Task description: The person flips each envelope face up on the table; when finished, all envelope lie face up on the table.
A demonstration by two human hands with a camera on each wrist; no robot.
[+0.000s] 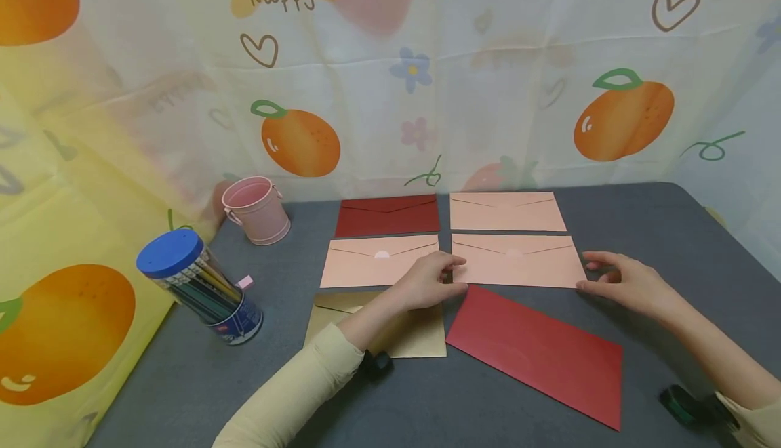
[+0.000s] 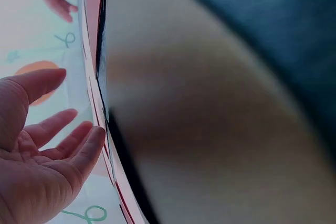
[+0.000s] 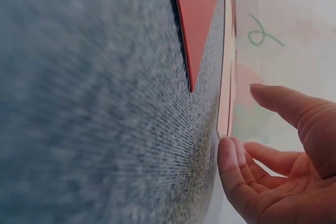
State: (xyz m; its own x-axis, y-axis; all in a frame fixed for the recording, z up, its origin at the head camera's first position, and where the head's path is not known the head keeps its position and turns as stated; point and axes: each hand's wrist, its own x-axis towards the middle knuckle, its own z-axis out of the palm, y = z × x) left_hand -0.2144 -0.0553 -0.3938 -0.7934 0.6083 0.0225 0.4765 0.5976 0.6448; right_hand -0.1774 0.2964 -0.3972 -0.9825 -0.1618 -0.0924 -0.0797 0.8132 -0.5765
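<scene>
A pale pink envelope (image 1: 518, 260) lies flap side up in the right-hand column. At its left edge is my left hand (image 1: 430, 282), thumb and fingers spread apart in the left wrist view. My right hand (image 1: 625, 285) is at the lower right corner, its thumb standing off from the fingers in the right wrist view. Nothing is gripped by either hand. Just below, a larger red envelope (image 1: 543, 356) lies at a slant, its upper left corner close to my left hand. My left forearm crosses over a gold envelope (image 1: 421, 333) and hides part of it.
Behind are a dark red envelope (image 1: 387, 215) and two more pale pink ones, one at back right (image 1: 506, 211) and one at left (image 1: 354, 265). A pink pail (image 1: 259, 214) and a blue-lidded jar of pencils (image 1: 207, 285) stand on the left. A patterned cloth hangs behind the grey table.
</scene>
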